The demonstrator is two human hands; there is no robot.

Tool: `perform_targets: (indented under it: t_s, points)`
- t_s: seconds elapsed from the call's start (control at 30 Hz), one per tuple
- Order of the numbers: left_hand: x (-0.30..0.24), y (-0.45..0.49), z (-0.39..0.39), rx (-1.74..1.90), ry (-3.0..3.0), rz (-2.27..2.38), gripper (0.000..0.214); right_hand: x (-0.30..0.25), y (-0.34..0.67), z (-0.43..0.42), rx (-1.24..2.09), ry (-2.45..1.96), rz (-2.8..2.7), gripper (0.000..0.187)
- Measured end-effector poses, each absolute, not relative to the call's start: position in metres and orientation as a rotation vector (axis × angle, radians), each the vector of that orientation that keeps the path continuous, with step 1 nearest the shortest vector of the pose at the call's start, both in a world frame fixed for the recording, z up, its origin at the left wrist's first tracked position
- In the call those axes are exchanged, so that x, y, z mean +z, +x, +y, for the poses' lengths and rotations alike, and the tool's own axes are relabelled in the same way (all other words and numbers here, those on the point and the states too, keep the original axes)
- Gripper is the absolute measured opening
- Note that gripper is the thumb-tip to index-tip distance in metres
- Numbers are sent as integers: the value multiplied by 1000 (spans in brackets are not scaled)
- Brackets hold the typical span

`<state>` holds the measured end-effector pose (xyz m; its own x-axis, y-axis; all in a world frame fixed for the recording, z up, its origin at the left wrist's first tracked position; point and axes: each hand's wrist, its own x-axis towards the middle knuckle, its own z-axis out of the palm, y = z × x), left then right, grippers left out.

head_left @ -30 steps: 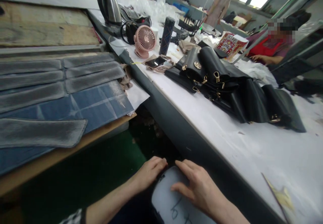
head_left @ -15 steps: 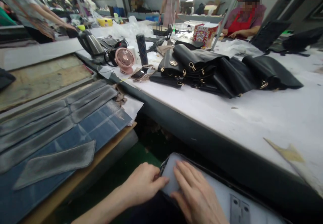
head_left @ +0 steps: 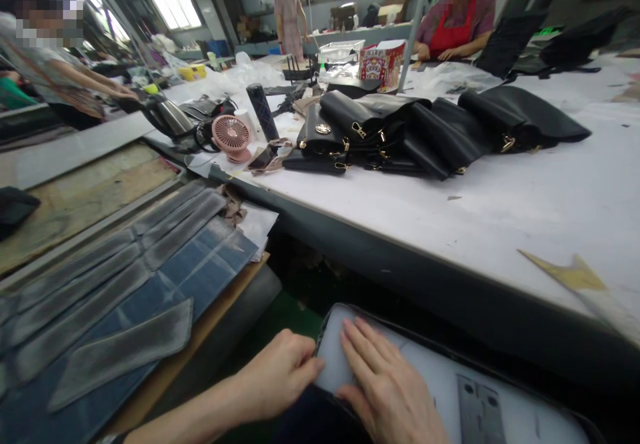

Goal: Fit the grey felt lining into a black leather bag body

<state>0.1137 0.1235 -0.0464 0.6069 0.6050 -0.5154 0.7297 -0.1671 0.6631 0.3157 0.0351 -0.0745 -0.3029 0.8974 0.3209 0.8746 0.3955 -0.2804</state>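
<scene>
At the bottom of the head view lies a long white panel (head_left: 430, 364) with rounded corners and a dark rim around it. My left hand (head_left: 287, 367) is closed on the dark rim (head_left: 324, 324) at the panel's near-left end, thumb and fingers pinched together. Flat on the white surface rests my right hand (head_left: 383, 377), its fingers stretched out and the thumb apart. To the right of it, a grey plate (head_left: 480, 407) with two dark holes is set on the panel. The panel's underside is hidden.
On the left, several dark grey strips (head_left: 127, 347) lie on a blue board (head_left: 215, 251). A white-topped table (head_left: 380, 207) runs behind the panel, bearing black leather bags (head_left: 370, 121), a pink fan (head_left: 231, 136) and a kettle (head_left: 170, 116). Co-workers stand or sit farther back.
The camera view has tilted and shifted slightly. My left hand stays pinched at the panel's rim, and my right hand remains flat on the white surface, with little movement.
</scene>
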Motion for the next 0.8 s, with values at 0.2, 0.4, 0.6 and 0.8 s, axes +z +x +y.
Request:
perform_targets:
  t_s: [0.2, 0.4, 0.6, 0.8]
  points:
    - [-49, 111, 130, -237, 1615, 1071, 45, -76, 317, 40, -39, -1448, -2264, 46]
    - [-78, 101, 112, -177, 1172, 1088, 72, -74, 317, 41, -82, -1456, -2268, 44]
    - [-70, 102, 105, -37, 1170, 1194, 76, -73, 315, 39, -1, -1469, -2261, 43]
    - [-48, 111, 102, -228, 1536, 1322, 35, -71, 312, 33, 81, -1523, -2247, 46]
